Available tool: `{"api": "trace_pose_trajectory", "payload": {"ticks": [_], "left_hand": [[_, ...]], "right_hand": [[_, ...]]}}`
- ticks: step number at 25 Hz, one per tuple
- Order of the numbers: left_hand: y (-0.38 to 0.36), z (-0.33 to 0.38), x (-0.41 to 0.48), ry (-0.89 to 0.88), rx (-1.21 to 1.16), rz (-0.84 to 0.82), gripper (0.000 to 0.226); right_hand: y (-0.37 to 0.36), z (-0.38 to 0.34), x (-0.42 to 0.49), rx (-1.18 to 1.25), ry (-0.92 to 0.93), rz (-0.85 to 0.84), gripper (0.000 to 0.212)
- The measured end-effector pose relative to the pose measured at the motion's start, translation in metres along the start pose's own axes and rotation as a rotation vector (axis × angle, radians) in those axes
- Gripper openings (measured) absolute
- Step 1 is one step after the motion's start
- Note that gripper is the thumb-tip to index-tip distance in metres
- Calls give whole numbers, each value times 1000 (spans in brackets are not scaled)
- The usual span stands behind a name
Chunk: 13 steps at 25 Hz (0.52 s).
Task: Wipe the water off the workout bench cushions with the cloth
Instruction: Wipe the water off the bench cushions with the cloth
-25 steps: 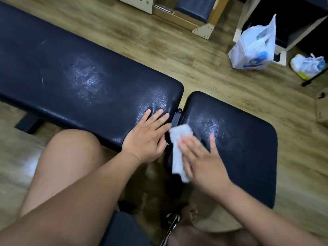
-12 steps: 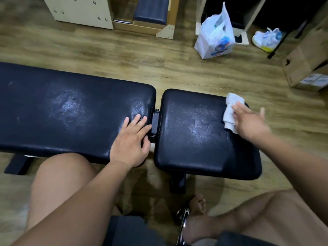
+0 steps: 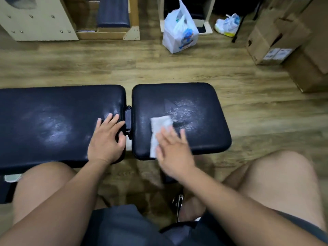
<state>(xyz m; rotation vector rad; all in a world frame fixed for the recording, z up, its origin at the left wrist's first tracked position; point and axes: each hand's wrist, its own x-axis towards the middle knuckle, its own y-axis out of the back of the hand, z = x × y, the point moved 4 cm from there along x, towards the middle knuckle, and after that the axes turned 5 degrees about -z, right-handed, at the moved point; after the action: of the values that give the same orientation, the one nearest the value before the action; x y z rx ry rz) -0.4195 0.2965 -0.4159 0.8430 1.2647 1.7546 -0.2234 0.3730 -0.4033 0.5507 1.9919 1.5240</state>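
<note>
A person's right hand [image 3: 174, 153] lies flat with its fingers straight and spread, pressing a white cloth [image 3: 158, 126] onto the near left part of the short cushion [image 3: 195, 96]. The left hand [image 3: 106, 139] rests palm down, holding nothing, on the right end of the long cushion [image 3: 53, 103]. A wet sheen shows on both cushions.

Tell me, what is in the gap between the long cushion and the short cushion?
In the head view, a black bracket sits in the gap between the long cushion and the short cushion, right beside the left hand.
</note>
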Motion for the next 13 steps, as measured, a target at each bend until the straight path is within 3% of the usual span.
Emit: {"api": "trace_pose_trajectory", "payload": {"ticks": [3, 7, 9, 13], "left_hand": [[0, 0, -1, 0, -28, -8, 52], [-2, -4, 0, -3, -91, -39, 40], [0, -4, -1, 30, -163, -32, 39], [5, -2, -1, 65, -257, -65, 39]], "right_hand": [[-10, -44, 4, -112, 191, -46, 59], [-7, 29, -16, -103, 232, 78, 49], [2, 87, -35, -111, 129, 169, 46], [18, 186, -65, 91, -253, 68, 38]]}}
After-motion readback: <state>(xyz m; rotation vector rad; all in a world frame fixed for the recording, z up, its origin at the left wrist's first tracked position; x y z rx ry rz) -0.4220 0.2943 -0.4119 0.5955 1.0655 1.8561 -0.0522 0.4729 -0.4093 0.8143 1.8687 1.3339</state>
